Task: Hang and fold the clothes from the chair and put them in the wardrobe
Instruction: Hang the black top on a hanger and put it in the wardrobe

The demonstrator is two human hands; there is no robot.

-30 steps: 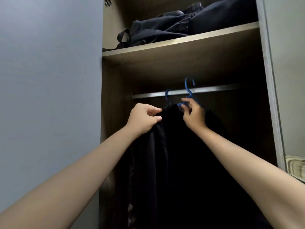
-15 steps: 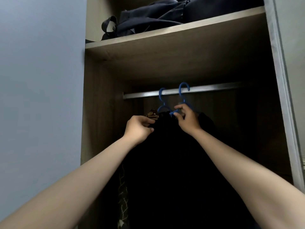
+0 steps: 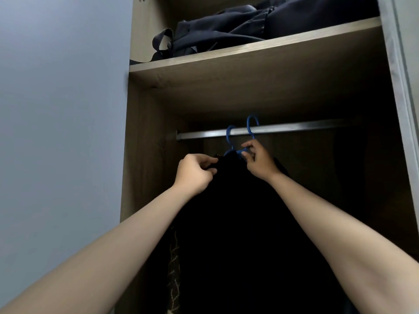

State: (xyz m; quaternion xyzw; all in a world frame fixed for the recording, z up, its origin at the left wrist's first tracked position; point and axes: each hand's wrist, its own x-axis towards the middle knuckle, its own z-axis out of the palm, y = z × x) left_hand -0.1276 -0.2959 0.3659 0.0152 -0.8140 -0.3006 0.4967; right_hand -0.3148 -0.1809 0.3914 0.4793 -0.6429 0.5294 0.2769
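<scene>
The right hand (image 3: 258,163) pinches the neck of a blue hanger (image 3: 251,130) in its fingers (image 3: 247,145), probably to steady the hook at the rail (image 3: 294,129); the left hand (image 3: 196,172) grips the black garment (image 3: 238,223) at its shoulder, likely squaring it; the garment hangs inside the wardrobe (image 3: 145,155), beneath the shelf (image 3: 249,55) of dark folded clothes (image 3: 238,23).
</scene>
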